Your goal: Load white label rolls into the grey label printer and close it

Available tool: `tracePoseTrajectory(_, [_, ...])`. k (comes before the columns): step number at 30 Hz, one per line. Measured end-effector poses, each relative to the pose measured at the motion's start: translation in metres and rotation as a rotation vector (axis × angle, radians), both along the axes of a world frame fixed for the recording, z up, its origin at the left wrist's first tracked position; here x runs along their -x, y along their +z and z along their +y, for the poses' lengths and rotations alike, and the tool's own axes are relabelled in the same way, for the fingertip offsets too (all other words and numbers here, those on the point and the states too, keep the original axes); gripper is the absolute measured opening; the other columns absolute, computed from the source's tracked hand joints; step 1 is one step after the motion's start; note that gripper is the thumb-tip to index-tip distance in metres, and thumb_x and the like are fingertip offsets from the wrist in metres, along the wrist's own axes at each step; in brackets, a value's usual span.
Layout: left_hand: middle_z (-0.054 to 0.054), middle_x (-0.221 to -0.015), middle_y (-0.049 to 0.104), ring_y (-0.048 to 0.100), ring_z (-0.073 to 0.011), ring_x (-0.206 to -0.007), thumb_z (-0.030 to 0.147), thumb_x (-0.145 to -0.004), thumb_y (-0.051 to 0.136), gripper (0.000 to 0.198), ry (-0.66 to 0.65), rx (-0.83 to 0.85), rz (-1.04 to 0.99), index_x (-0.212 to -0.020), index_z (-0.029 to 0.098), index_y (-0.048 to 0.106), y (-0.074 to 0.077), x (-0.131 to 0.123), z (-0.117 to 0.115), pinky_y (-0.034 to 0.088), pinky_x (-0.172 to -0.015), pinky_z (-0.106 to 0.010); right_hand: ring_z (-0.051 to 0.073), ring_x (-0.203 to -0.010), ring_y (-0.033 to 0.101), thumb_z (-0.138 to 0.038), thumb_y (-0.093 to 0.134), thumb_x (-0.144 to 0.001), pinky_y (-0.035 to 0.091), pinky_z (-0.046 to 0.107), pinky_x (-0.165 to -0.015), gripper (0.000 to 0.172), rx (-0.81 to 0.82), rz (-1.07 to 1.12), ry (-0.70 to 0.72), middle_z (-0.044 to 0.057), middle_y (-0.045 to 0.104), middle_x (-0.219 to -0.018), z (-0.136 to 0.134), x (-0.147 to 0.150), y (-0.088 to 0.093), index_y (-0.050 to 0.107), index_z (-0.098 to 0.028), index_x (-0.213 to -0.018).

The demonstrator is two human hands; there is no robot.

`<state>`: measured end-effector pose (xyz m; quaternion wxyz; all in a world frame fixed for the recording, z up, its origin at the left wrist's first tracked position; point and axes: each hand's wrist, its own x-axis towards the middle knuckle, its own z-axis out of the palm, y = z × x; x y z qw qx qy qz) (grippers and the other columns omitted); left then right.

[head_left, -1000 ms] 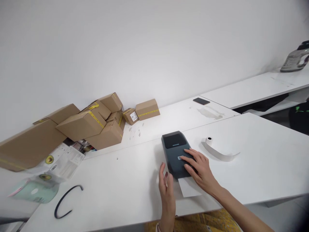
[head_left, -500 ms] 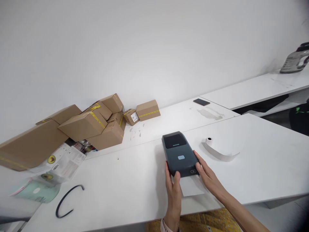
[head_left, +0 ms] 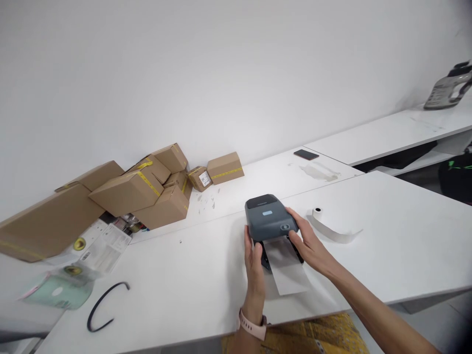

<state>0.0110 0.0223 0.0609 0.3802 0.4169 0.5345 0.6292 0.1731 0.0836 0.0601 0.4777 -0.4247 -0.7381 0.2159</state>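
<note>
A dark grey label printer [head_left: 267,221] is held between both hands over the white table [head_left: 191,280]. Its cover is partly raised at the front, and a white paper strip [head_left: 289,270] hangs out below it. My left hand [head_left: 254,270], with a pink watch band at the wrist, is closed on the printer's left side. At the right front corner, my right hand [head_left: 308,243] grips the cover, thumb near the oval button. A small white paper roll [head_left: 317,212] lies to the right, its end unrolled.
Cardboard boxes [head_left: 127,194] are piled at the back left, with clear packages [head_left: 106,250] and a green pouch [head_left: 59,290] before them. A black curved band [head_left: 96,307] lies front left. A phone [head_left: 306,155] and a large bottle [head_left: 446,92] are further back right.
The printer's cover has lifted and tilted back, showing its dark inside and more of the paper strip. Both hands have moved slightly up and left with it.
</note>
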Motion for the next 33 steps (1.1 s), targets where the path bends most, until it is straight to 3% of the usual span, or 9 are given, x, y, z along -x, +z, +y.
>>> tracePoseTrajectory(4, [0.0,-0.159,0.028,0.024,-0.0201,-0.147,0.048,-0.094,0.045,0.062,0.007,-0.061,0.004,-0.15,0.027,0.03,0.012,0.01,0.019,0.028,-0.117,-0.03,0.028,-0.137,0.037,-0.045,0.041,-0.097,0.034,0.05,-0.11,0.051,-0.207,0.009,-0.034,0.009,0.04,-0.15,0.034,0.011,0.026,0.035,-0.029,-0.145])
tracePoseTrajectory(7, [-0.003,-0.156,0.035,0.03,-0.0204,-0.144,0.049,-0.094,0.045,0.061,0.014,-0.052,0.053,-0.149,0.028,0.031,0.003,0.017,0.029,0.031,-0.116,-0.032,0.026,-0.125,0.049,-0.047,0.04,-0.097,0.041,0.044,-0.102,0.045,-0.196,0.074,-0.066,0.01,0.054,-0.135,0.061,0.022,0.044,0.045,-0.027,-0.137])
tracePoseTrajectory(11, [-0.008,-0.15,0.044,0.04,-0.0223,-0.139,0.048,-0.091,0.051,0.052,0.05,0.036,0.175,-0.138,0.024,0.048,-0.026,0.027,0.038,0.035,-0.112,-0.032,0.027,-0.112,0.056,-0.055,0.038,-0.095,0.046,0.042,-0.093,0.047,-0.119,0.05,-0.134,0.01,0.062,-0.123,0.092,0.033,0.07,0.054,-0.024,-0.127])
tracePoseTrajectory(14, [-0.011,-0.144,0.051,0.049,-0.0239,-0.131,0.041,-0.09,0.052,0.046,0.085,0.121,0.235,-0.131,0.021,0.054,-0.038,0.035,0.05,0.042,-0.105,-0.034,0.029,-0.104,0.06,-0.064,0.034,-0.093,0.047,0.044,-0.087,0.054,0.008,-0.004,-0.172,0.01,0.067,-0.113,0.115,0.039,0.089,0.057,-0.025,-0.122])
tracePoseTrajectory(21, [-0.014,-0.123,0.065,0.063,-0.0252,-0.107,0.042,-0.088,0.051,0.043,0.157,0.262,0.481,-0.124,0.018,0.056,-0.023,0.037,0.087,0.047,-0.089,-0.034,0.036,-0.107,0.06,-0.081,0.029,-0.083,0.042,0.052,-0.091,0.075,0.244,-0.024,-0.204,0.014,0.068,-0.112,0.171,0.056,0.114,0.061,-0.022,-0.116])
tracePoseTrajectory(24, [-0.014,-0.116,0.069,0.064,-0.0282,-0.106,0.043,-0.088,0.052,0.041,0.17,0.275,0.543,-0.121,0.019,0.058,-0.023,0.033,0.096,0.045,-0.089,-0.037,0.036,-0.116,0.056,-0.079,0.029,-0.085,0.041,0.05,-0.096,0.081,0.262,0.038,-0.187,0.018,0.061,-0.128,0.177,0.058,0.105,0.051,-0.018,-0.132])
tracePoseTrajectory(27, [-0.013,-0.115,0.069,0.063,-0.0284,-0.107,0.042,-0.089,0.051,0.038,0.187,0.274,0.587,-0.119,0.02,0.058,-0.028,0.032,0.098,0.045,-0.09,-0.037,0.032,-0.118,0.055,-0.073,0.036,-0.087,0.045,0.045,-0.095,0.08,0.182,0.162,-0.252,0.019,0.052,-0.139,0.163,0.052,0.079,0.037,-0.017,-0.144])
tracePoseTrajectory(30, [-0.012,-0.116,0.069,0.063,-0.0277,-0.107,0.041,-0.09,0.049,0.036,0.195,0.266,0.613,-0.118,0.02,0.058,-0.032,0.033,0.098,0.045,-0.089,-0.036,0.028,-0.108,0.06,-0.061,0.04,-0.09,0.049,0.043,-0.089,0.059,0.043,0.242,-0.291,0.015,0.062,-0.124,0.138,0.042,0.045,0.052,-0.02,-0.13])
tracePoseTrajectory(33, [-0.012,-0.117,0.069,0.063,-0.0283,-0.107,0.04,-0.092,0.046,0.036,0.195,0.258,0.625,-0.119,0.019,0.059,-0.033,0.032,0.098,0.044,-0.089,-0.037,0.024,-0.089,0.064,-0.051,0.047,-0.089,0.051,0.04,-0.081,0.035,-0.003,0.032,0.021,0.007,0.07,-0.093,0.111,0.035,0.01,0.066,-0.023,-0.096])
